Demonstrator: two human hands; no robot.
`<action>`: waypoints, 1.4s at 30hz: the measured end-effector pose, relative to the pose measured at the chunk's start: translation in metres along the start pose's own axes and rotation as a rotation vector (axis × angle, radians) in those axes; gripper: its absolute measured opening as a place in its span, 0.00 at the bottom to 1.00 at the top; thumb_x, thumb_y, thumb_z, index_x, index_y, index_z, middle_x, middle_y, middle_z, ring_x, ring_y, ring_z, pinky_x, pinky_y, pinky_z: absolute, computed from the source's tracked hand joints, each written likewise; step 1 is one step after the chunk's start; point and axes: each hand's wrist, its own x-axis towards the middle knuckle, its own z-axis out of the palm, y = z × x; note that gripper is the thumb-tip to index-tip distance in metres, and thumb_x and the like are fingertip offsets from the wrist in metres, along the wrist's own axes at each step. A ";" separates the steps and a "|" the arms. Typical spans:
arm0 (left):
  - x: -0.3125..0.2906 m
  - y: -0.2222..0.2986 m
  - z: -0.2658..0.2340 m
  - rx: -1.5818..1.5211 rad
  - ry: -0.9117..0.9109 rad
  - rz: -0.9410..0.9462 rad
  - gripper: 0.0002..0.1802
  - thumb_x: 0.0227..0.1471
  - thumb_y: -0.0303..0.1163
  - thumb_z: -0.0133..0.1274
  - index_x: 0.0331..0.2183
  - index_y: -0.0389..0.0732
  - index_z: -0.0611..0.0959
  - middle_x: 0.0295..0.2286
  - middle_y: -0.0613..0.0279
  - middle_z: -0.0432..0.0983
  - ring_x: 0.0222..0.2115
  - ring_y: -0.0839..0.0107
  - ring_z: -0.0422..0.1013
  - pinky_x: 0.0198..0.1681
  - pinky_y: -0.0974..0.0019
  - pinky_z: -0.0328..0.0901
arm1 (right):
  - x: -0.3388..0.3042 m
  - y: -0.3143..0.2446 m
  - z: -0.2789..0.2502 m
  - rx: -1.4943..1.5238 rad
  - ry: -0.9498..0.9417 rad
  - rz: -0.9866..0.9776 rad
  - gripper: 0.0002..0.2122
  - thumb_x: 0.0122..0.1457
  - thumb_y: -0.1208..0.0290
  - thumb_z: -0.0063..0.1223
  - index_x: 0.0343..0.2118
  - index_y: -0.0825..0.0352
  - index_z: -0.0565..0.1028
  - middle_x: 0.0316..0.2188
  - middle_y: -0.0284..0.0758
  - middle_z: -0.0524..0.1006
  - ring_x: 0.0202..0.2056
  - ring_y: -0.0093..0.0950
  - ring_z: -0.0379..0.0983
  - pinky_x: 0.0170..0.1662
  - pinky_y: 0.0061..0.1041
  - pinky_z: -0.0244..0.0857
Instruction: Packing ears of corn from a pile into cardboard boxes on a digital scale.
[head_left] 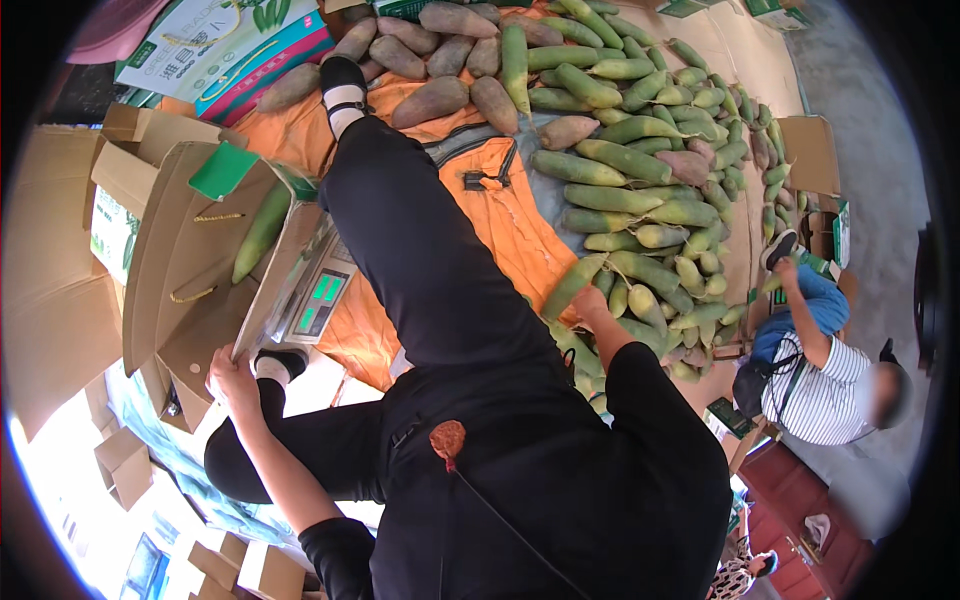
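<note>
Spread below: orange fabric (525, 235); at far right, grey floor (865, 110). Gripping near edge of open brown cardboard box (160, 260) with left hand (234, 385), at left; long green radish (263, 233) inside. Touching thick green radish (570, 284) with right hand (593, 306), at right; cannot tell if closed. Between box and heaped green radishes (618, 198): strip of that fabric, crossed by black-trousered leg (430, 260). Lettering on white-green carton (215, 55), far left.

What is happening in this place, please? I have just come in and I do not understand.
A person in black is between an open carton and a pile of green radishes. The left hand touches the carton's edge; one long radish lies inside. A scale with a lit green display shows beside it. The right hand is on a radish at the pile's near edge.
</note>
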 end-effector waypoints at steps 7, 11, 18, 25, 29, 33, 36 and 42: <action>-0.010 -0.004 -0.010 0.015 0.019 -0.052 0.08 0.40 0.26 0.55 0.28 0.38 0.81 0.25 0.55 0.74 0.30 0.55 0.72 0.36 0.59 0.64 | -0.008 -0.022 -0.078 1.944 0.041 0.863 0.35 0.51 0.66 0.59 0.59 0.65 0.52 0.53 0.40 0.63 0.47 0.37 0.64 0.43 0.41 0.62; -0.009 -0.003 -0.014 0.044 0.005 -0.072 0.08 0.40 0.28 0.56 0.28 0.39 0.81 0.26 0.56 0.75 0.31 0.56 0.72 0.36 0.58 0.64 | 0.015 -0.031 -0.068 2.198 0.239 0.876 0.32 0.46 0.73 0.63 0.55 0.67 0.61 0.51 0.41 0.67 0.47 0.35 0.66 0.44 0.37 0.63; -0.015 -0.005 -0.017 0.076 -0.014 -0.121 0.06 0.41 0.29 0.55 0.28 0.44 0.83 0.25 0.60 0.74 0.34 0.59 0.71 0.41 0.58 0.60 | 0.046 -0.060 -0.096 1.666 0.184 1.074 0.19 0.44 0.70 0.65 0.39 0.61 0.71 0.32 0.31 0.73 0.30 0.31 0.68 0.26 0.37 0.60; -0.011 0.005 -0.012 0.086 0.000 -0.108 0.09 0.39 0.25 0.54 0.28 0.48 0.83 0.25 0.62 0.74 0.34 0.62 0.71 0.41 0.59 0.60 | 0.050 -0.057 -0.093 1.885 0.448 0.590 0.28 0.36 0.85 0.64 0.44 0.70 0.66 0.36 0.35 0.72 0.37 0.31 0.70 0.39 0.30 0.67; -0.014 0.007 -0.009 0.079 0.033 -0.094 0.08 0.39 0.25 0.54 0.27 0.48 0.83 0.26 0.64 0.74 0.33 0.64 0.71 0.41 0.59 0.59 | 0.047 -0.053 -0.156 1.364 0.636 0.156 0.28 0.34 0.83 0.63 0.43 0.69 0.63 0.35 0.36 0.69 0.36 0.29 0.69 0.40 0.29 0.65; -0.017 0.000 -0.006 0.104 0.075 -0.092 0.07 0.39 0.26 0.54 0.26 0.48 0.83 0.25 0.64 0.74 0.33 0.64 0.71 0.41 0.57 0.59 | 0.020 -0.063 -0.279 1.430 0.756 -0.182 0.25 0.38 0.82 0.61 0.43 0.69 0.64 0.39 0.36 0.70 0.41 0.29 0.67 0.45 0.28 0.62; -0.012 0.003 -0.005 0.058 0.068 -0.103 0.07 0.39 0.26 0.54 0.25 0.48 0.83 0.24 0.64 0.74 0.33 0.64 0.71 0.42 0.56 0.59 | -0.006 -0.053 -0.367 1.292 0.937 -0.424 0.27 0.42 0.83 0.58 0.48 0.69 0.62 0.43 0.37 0.69 0.44 0.29 0.66 0.48 0.27 0.61; -0.012 -0.002 -0.004 0.067 0.089 -0.097 0.07 0.38 0.27 0.55 0.26 0.47 0.83 0.25 0.63 0.74 0.33 0.63 0.71 0.41 0.58 0.59 | -0.151 -0.135 -0.531 1.323 1.075 -0.961 0.28 0.44 0.84 0.57 0.51 0.70 0.62 0.46 0.35 0.68 0.47 0.27 0.67 0.50 0.29 0.64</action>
